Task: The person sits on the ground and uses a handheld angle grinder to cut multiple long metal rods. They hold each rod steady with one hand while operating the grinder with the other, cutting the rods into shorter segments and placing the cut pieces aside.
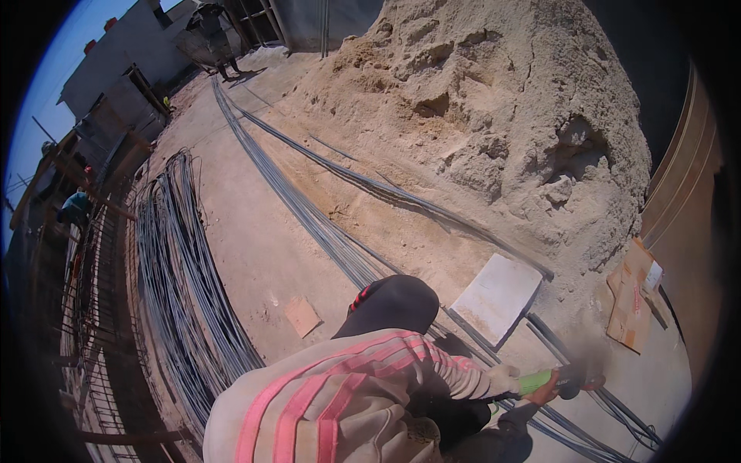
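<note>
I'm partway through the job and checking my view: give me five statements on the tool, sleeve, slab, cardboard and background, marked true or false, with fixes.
1. The left hand is on the green-and-black power tool. True.
2. The white slab lies on top of the dirt heap. False: the slab lies lower down, beside the heap.
3. The left sleeve has pink stripes. True.
4. The torn cardboard with a white patch is left of the slab in the picture. False: that cardboard is to the right of the slab.
5. A person is upright in the background. True.
</note>
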`<state>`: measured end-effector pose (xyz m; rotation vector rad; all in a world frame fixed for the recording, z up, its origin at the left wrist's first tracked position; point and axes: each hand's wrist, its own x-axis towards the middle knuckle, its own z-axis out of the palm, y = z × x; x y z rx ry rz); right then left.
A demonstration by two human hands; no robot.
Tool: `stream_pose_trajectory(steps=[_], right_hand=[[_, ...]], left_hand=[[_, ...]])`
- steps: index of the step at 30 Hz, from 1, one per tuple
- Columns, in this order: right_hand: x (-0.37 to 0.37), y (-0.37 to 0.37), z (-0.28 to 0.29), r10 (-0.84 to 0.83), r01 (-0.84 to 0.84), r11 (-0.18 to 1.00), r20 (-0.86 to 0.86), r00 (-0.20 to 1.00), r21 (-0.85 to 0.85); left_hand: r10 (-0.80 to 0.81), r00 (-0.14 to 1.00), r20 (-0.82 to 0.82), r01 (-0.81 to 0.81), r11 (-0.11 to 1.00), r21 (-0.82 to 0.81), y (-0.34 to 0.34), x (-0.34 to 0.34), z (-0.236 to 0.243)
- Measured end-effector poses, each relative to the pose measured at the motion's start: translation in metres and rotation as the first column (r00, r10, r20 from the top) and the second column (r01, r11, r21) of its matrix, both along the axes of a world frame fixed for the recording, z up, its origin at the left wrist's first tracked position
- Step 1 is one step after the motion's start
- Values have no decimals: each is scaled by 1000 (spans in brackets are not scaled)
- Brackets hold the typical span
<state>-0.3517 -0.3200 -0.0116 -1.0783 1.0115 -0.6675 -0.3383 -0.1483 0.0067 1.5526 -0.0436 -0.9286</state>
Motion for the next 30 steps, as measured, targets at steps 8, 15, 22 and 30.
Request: stream_pose_trajectory(steps=[8,15,22,30], right_hand=[[-1,9,30,29,-29,993,3,1000,115],[-3,-21,-16,-48,48,999,63,997,-11],[-41,-39,-62,8,5,918,31,999,-397],[-44,4,-15,-100,95,987,-39,994,-128]], left_hand=[[-111,986,123,82,972,221,0,18,40],[-241,954,179,261,961,-97,17,58,22],[-981,186,58,64,71,995,72,273,35],[-500,771,394,-161,445,881,312,454,78]])
